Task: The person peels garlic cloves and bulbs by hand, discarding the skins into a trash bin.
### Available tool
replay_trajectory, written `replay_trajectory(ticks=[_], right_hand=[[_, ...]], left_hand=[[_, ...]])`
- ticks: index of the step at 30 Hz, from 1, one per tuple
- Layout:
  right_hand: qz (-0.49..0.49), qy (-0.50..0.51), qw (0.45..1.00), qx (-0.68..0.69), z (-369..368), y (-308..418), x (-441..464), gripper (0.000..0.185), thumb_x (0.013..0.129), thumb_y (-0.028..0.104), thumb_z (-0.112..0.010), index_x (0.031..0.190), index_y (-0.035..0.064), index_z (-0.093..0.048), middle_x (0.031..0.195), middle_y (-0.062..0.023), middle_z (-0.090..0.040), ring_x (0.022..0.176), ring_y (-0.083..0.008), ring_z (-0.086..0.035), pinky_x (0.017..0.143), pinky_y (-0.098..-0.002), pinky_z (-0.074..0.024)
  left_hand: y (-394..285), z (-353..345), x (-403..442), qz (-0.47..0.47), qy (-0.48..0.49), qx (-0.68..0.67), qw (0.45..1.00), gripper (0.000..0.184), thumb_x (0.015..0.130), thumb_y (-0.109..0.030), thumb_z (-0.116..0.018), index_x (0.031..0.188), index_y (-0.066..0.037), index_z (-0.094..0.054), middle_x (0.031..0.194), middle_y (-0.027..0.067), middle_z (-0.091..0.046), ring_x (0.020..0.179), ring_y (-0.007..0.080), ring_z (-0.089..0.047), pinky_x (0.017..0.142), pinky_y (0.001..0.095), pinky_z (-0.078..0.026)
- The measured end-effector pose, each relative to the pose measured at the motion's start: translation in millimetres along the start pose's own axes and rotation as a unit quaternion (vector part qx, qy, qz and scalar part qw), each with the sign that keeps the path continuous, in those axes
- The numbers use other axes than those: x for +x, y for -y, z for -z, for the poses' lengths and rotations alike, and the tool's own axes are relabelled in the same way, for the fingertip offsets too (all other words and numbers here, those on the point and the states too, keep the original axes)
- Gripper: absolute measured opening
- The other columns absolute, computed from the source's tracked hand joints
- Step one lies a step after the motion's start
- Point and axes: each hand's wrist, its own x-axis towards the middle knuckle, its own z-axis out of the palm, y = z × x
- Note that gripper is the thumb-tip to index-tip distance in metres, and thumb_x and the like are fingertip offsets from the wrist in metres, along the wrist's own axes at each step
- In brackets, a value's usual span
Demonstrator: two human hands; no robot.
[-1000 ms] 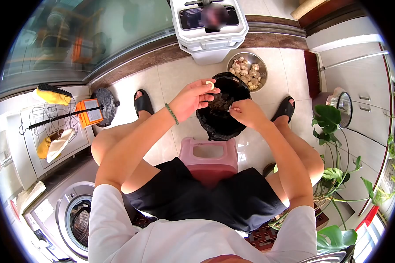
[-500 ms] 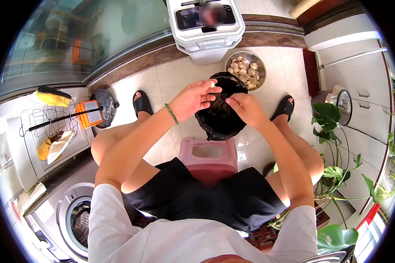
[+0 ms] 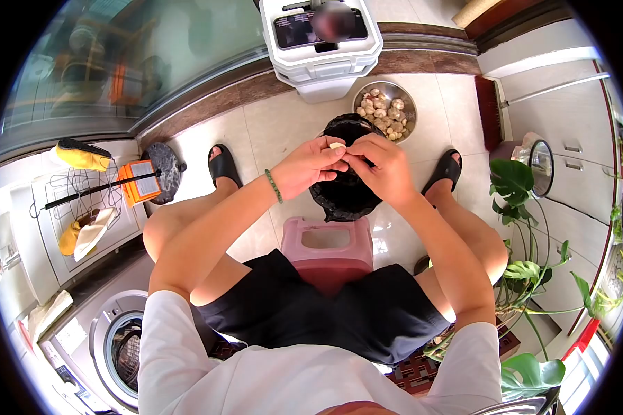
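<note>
Clove (image 3: 337,146) is at left fingertips, pinched between thumb and fingers of left hand (image 3: 308,164). Right hand (image 3: 386,167) meets it: thumb and index pinching at clove's right edge; any peel between them too small to tell. Bin (image 3: 339,200), black-lined, sits below the grip. Bowl (image 3: 413,111) of garlic (image 3: 377,104) is on the floor beyond the grip, to the right. White box (image 3: 325,71) farther out, phone (image 3: 294,31) on top. Pink stool (image 3: 333,263) is bodyward of the grip. Green bracelet (image 3: 273,185) on left wrist.
</note>
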Motion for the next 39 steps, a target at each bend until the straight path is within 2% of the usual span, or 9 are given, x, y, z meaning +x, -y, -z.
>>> replay_trajectory(ticks=[6,12,16,19,23,25,28,33,39], right_hand=[[0.004,-0.001,1.0,0.013,0.9,5.6,2.8,0.01,0.077,0.0,-0.071,0.082,0.0031,-0.063,0.079,-0.0087,-0.062,0.069,-0.0266,-0.062,0.059,-0.035,-0.0493],[-0.106,-0.036,0.99,0.087,2.8,0.3,1.3,0.008,0.083,0.0,-0.067,0.086,0.0012,-0.06,0.078,-0.0098,-0.058,0.064,-0.0268,-0.056,0.057,-0.0331,-0.0454],[-0.084,-0.04,0.992,0.089,3.5,-0.8,0.3,0.008,0.084,0.002,-0.067,0.085,0.0008,-0.059,0.076,-0.0093,-0.056,0.062,-0.0256,-0.055,0.055,-0.0323,-0.0438],[-0.039,0.053,0.996,0.055,10.3,4.2,-1.1,0.007,0.084,0.003,-0.067,0.084,0.0016,-0.06,0.076,-0.009,-0.056,0.063,-0.0237,-0.057,0.056,-0.0323,-0.0445],[-0.104,0.141,0.983,0.06,10.4,14.7,0.8,0.006,0.079,0.002,-0.068,0.081,0.0046,-0.063,0.076,-0.0075,-0.058,0.067,-0.0246,-0.061,0.059,-0.0343,-0.0485],[-0.004,0.167,0.985,0.031,6.9,3.2,-4.6,0.01,0.079,-0.004,-0.067,0.083,0.0041,-0.064,0.08,-0.0071,-0.061,0.065,-0.0221,-0.062,0.057,-0.032,-0.0489],[-0.002,0.165,0.986,0.009,3.6,-5.5,-12.0,0.007,0.079,-0.001,-0.068,0.083,0.0039,-0.064,0.08,-0.0072,-0.061,0.064,-0.025,-0.061,0.058,-0.0333,-0.0493],[-0.032,0.207,0.973,-0.096,6.2,-7.4,-11.0,0.011,0.08,0.013,-0.071,0.084,0.0047,-0.065,0.079,-0.0074,-0.061,0.066,-0.0289,-0.062,0.061,-0.0375,-0.0499],[-0.115,0.09,0.988,0.045,9.9,11.0,2.7,0.022,0.076,0.015,-0.076,0.092,0.0038,-0.066,0.08,-0.0063,-0.06,0.066,-0.0245,-0.06,0.06,-0.0343,-0.0491]], left_hand=[[0.0,-1.5,-1.7,-0.038,-0.045,0.078,0.995,0.025,0.098,-0.036,-0.057,0.113,-0.016,-0.055,0.108,-0.0026,-0.063,0.097,0.008,-0.058,0.081,0.0239,-0.045],[-5.7,0.2,-4.3,-0.027,-0.054,0.018,0.998,0.034,0.093,-0.05,-0.058,0.103,-0.017,-0.059,0.117,0.0051,-0.065,0.096,0.0101,-0.058,0.084,0.0275,-0.046],[-4.9,0.5,-6.3,-0.021,-0.03,0.014,0.999,0.039,0.091,-0.055,-0.058,0.102,-0.017,-0.06,0.115,0.0043,-0.066,0.097,0.0104,-0.058,0.085,0.027,-0.045],[-2.8,-3.4,-7.2,-0.031,-0.044,0.031,0.998,0.042,0.094,-0.055,-0.053,0.101,-0.014,-0.059,0.105,0.0013,-0.069,0.091,0.0081,-0.058,0.082,0.0256,-0.046],[10.7,6.7,1.3,-0.048,-0.119,0.175,0.976,0.036,0.095,-0.046,-0.058,0.097,-0.011,-0.06,0.093,0.0014,-0.068,0.084,0.008,-0.061,0.075,0.0241,-0.048],[11.2,7.6,1.5,-0.064,-0.134,0.173,0.974,0.027,0.094,-0.035,-0.064,0.098,-0.009,-0.06,0.089,-0.0001,-0.066,0.081,0.0066,-0.059,0.07,0.0215,-0.046],[11.9,6.0,2.7,-0.096,-0.153,0.166,0.969,0.021,0.092,-0.026,-0.068,0.098,-0.008,-0.059,0.086,-0.0011,-0.064,0.077,0.0059,-0.057,0.066,0.0203,-0.044],[9.3,4.0,2.0,-0.074,-0.117,0.176,0.975,0.021,0.091,-0.025,-0.068,0.1,-0.008,-0.058,0.086,-0.0017,-0.063,0.075,0.0056,-0.056,0.064,0.0207,-0.043],[14.0,4.1,2.6,-0.006,-0.089,0.185,0.979,0.025,0.091,-0.031,-0.069,0.095,-0.009,-0.057,0.085,-0.0015,-0.062,0.075,0.0055,-0.056,0.065,0.0205,-0.044]])
